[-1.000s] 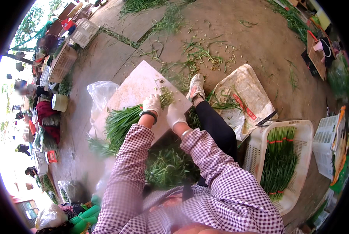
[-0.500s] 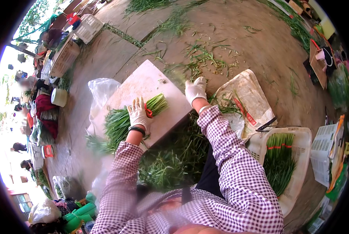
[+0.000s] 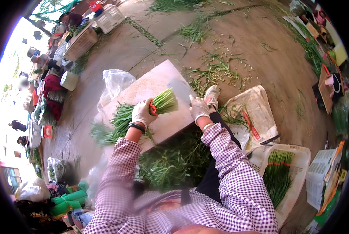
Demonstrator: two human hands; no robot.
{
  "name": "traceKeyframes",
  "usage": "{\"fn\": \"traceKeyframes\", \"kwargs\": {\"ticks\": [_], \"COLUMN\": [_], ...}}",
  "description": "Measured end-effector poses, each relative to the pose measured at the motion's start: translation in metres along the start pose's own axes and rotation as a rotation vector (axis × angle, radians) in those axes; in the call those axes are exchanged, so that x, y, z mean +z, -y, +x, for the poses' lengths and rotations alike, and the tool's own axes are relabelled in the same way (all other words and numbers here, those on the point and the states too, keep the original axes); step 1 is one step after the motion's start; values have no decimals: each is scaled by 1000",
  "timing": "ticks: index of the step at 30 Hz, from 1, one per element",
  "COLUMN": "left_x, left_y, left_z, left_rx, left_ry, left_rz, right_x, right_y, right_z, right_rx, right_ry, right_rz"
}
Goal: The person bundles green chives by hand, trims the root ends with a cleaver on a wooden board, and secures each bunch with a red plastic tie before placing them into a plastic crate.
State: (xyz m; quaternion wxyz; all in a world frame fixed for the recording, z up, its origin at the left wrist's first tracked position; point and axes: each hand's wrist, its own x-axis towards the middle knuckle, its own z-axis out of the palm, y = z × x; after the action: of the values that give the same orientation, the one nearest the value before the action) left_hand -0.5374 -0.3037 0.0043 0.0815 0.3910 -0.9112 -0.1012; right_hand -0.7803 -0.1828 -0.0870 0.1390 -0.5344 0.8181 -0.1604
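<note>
Gloved in white, my left hand (image 3: 142,113) is closed around a bundle of green chives (image 3: 122,119) just behind its red band. The pale cut stems point right and away; the leafy ends trail left over a white board (image 3: 155,80). My right hand (image 3: 199,107), also gloved, is closed at the board's right edge. From it a broad grey blade, like a cleaver's (image 3: 178,84), reaches over the board near the stem ends; its handle is hidden in my fingers.
Loose greens (image 3: 170,163) lie below the board. To the right are a dirty white sack (image 3: 256,105) and a white crate (image 3: 299,167) holding banded chives (image 3: 278,177). Trimmings (image 3: 221,70) litter the floor ahead. A clear plastic bag (image 3: 118,84) lies beyond the board's left side.
My left hand has gone from lying flat on the bundle to gripping it, the stems lifted slightly. My right hand has come lower, and the blade now shows over the board.
</note>
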Motion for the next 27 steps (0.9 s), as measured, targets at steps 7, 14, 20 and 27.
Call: {"fn": "traceKeyframes", "kwargs": {"ticks": [7, 14, 20, 27], "left_x": [-55, -110, -151, -179], "left_y": [-20, -49, -70, -87], "left_z": [-41, -98, -167, -233], "left_rx": [95, 77, 31, -152], "left_ry": [-177, -281, -337, -120], "left_rz": [35, 97, -163, -1171], "right_x": [-106, -126, -155, -180], "right_y": [102, 20, 85, 154], "right_z": [-62, -43, -93, -145], "right_rx": [-764, -348, -590, -716], "right_ry": [-502, -748, -486, 365], "right_rz": [207, 294, 628, 1487]}}
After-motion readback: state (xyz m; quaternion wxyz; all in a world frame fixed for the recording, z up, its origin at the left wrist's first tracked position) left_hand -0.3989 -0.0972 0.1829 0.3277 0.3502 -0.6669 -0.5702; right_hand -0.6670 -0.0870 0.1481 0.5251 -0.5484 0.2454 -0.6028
